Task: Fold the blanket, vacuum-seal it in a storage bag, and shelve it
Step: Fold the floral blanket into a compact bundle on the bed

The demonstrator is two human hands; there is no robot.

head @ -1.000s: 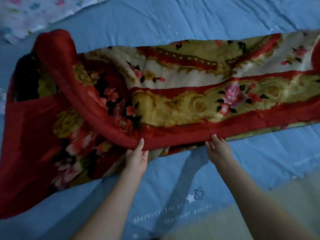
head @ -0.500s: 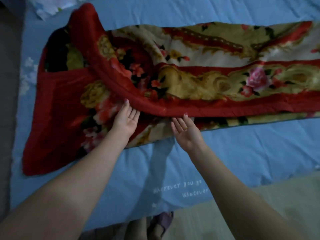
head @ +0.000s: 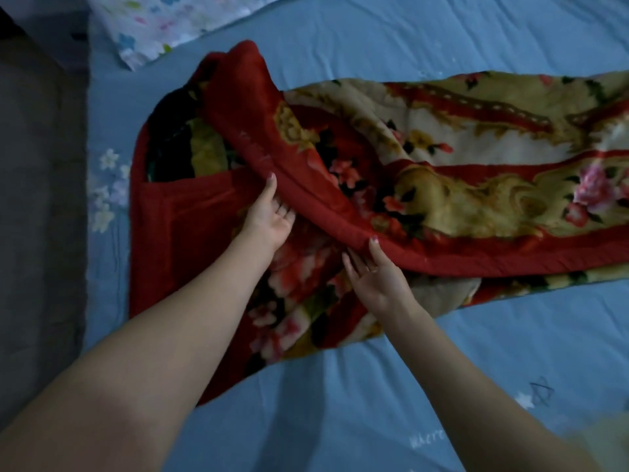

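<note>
The red floral blanket [head: 459,185] lies lengthwise on the blue bed sheet [head: 374,386], with its upper layer folded over and a thick red hem along the near side. My left hand [head: 269,216] has its fingers tucked under the hem where it curves up to the left, and its thumb lies against the top. My right hand [head: 374,277] is a little further right, with its thumb on the hem and its fingertips at the underside. The lower layer [head: 190,253] sticks out to the left beneath both hands. No storage bag is in view.
A white cloth with coloured flowers [head: 160,25] lies at the top left of the bed. The bed's left edge [head: 86,233] borders a dark grey floor [head: 37,216]. Blue sheet stretches in front of and behind the blanket.
My hands slid left along the red hem from its middle toward the curved left end. They let go, opened palm-up, and now hold the hem again.
</note>
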